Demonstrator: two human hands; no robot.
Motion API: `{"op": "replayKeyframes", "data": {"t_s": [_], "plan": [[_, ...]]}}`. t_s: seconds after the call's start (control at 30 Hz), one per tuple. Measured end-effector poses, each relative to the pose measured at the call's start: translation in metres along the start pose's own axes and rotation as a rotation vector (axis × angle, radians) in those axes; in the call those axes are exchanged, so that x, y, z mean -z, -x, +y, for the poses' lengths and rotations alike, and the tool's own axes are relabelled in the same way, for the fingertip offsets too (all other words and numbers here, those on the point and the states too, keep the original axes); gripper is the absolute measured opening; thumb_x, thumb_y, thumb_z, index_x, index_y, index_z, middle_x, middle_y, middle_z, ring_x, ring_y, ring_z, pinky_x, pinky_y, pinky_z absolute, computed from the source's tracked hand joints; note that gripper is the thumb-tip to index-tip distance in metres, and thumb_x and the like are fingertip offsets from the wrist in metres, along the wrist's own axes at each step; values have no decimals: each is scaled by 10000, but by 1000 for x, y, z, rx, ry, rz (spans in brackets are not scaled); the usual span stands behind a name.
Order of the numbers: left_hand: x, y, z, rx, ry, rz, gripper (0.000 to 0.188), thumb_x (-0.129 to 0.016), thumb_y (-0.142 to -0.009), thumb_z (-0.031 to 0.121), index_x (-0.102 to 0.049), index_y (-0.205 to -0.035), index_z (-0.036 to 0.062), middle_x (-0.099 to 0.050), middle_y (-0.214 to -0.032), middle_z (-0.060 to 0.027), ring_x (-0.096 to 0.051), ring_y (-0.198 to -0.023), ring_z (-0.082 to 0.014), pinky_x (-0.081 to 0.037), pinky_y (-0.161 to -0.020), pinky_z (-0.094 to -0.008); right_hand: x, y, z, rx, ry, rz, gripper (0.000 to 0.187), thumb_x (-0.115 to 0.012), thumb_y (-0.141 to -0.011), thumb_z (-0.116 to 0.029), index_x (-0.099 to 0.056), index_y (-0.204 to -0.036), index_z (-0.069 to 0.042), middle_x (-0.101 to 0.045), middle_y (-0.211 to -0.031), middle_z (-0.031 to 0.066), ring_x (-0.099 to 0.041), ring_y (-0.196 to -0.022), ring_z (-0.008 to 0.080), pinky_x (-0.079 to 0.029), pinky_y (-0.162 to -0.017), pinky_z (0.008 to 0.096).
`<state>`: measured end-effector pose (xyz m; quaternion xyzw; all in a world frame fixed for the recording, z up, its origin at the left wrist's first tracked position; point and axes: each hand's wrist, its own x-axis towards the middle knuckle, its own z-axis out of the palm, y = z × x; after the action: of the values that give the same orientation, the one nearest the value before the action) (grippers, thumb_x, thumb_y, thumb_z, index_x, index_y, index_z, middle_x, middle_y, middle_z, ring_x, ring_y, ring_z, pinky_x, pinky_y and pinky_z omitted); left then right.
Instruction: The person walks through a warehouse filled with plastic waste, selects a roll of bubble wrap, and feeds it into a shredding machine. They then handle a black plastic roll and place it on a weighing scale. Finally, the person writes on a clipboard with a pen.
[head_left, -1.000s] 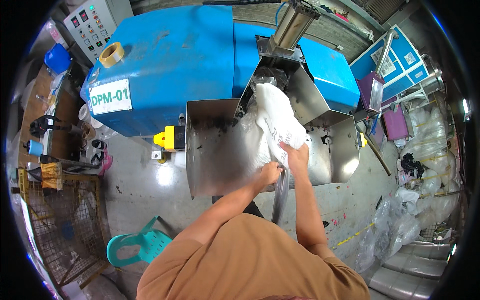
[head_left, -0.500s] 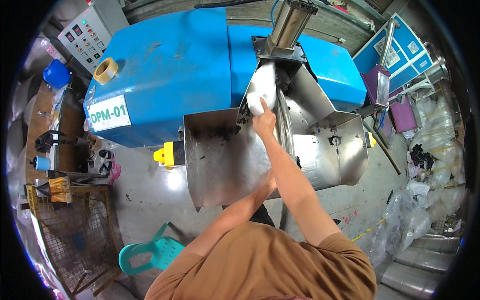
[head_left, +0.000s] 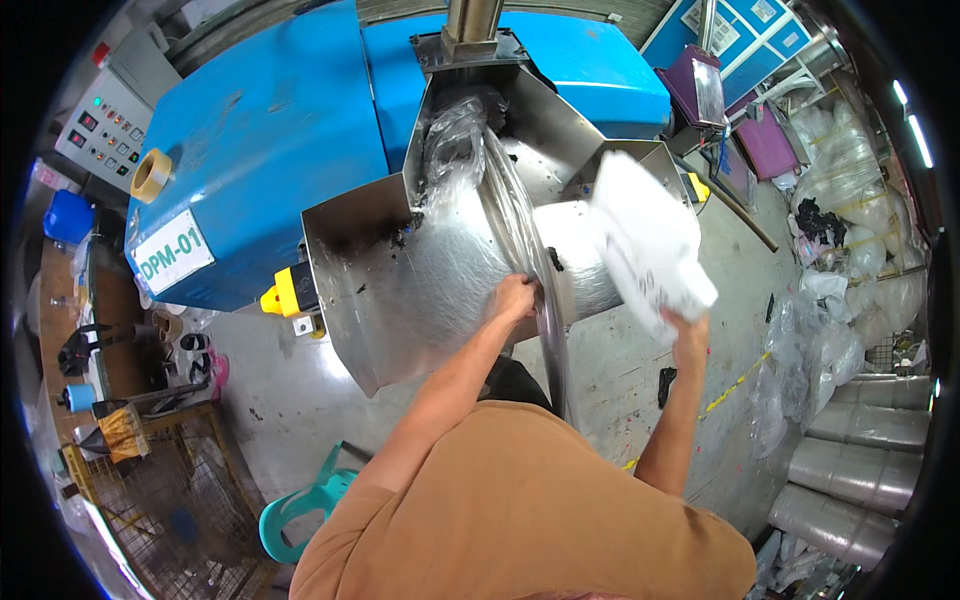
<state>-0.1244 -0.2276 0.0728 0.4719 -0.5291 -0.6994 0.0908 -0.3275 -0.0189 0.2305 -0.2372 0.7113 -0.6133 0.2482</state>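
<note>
My left hand [head_left: 515, 297] is closed on a long bunched strip of clear plastic film [head_left: 512, 205], near the front of the steel feed tray [head_left: 420, 290]. The strip runs from the tray's narrow throat down past my body. Out to the right, my right hand [head_left: 690, 338] grips the lower end of a white plastic jug [head_left: 645, 240]. Motion blurs the jug, so its exact shape is uncertain; faint grey marks show on its side. It hangs over the tray's right front edge. More crumpled clear film lies in the throat, below a metal cylinder [head_left: 472, 22].
A blue machine [head_left: 270, 120] stands behind the tray, with a tape roll [head_left: 152, 176] on top and a control panel [head_left: 105, 125] at left. Yellow fittings [head_left: 285, 292] jut from the tray's sides. A green chair [head_left: 300, 510] stands lower left; wrapped rolls [head_left: 840, 475] lie right.
My right hand has pulled the white jug out of the throat and swung it right, toward me. My left hand now shows on the film strip. The view has shifted right.
</note>
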Motion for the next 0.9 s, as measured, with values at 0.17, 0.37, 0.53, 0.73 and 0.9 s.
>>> {"op": "replayKeyframes", "data": {"t_s": [0.17, 0.37, 0.53, 0.73, 0.9], "plan": [[-9, -6, -2, 2, -55, 55, 362, -567, -871, 96, -617, -1178, -89, -684, -914, -200, -703, -650, -284, -591, -549, -366, 10, 42, 58, -159, -122, 47, 549, -721, -738, 58, -571, -1266, 44, -664, -1178, 120, -632, -1064, 233, -477, -948, 342], [-14, -9, 10, -31, 31, 55, 244, -594, -872, 95, -673, -1023, -80, -668, -755, -159, -691, -614, -258, -580, -513, -362, -98, -71, 106, 49, 195, -122, 408, -779, -805, -85, -643, -1167, 45, -708, -1074, 115, -660, -987, 217, -499, -886, 353], [-13, -13, -4, 44, 44, 129, 230, -641, -902, 135, -670, -992, -75, -658, -726, -149, -677, -590, -213, -579, -506, -336, -184, -136, -16, 423, 373, -198, 479, -752, -761, -72, -663, -1230, -108, -710, -1108, 171, -695, -1015, 287, -517, -862, 347], [-27, -17, -24, 65, 71, 164, 285, -684, -918, 220, -639, -943, -61, -658, -782, -128, -674, -599, -190, -590, -532, -322, -251, -205, -24, 892, 896, -413, 506, -612, -737, -43, -636, -1225, -173, -697, -970, 142, -669, -874, 364, -535, -772, 459], [-16, -12, -19, 66, -58, 131, 312, -665, -934, 252, -583, -841, -35, -646, -774, -118, -679, -640, -175, -583, -530, -321, -315, -208, -24, 877, 901, -397, 421, -576, -756, -49, -633, -1162, -141, -675, -862, 186, -670, -783, 380, -533, -702, 483]]}}
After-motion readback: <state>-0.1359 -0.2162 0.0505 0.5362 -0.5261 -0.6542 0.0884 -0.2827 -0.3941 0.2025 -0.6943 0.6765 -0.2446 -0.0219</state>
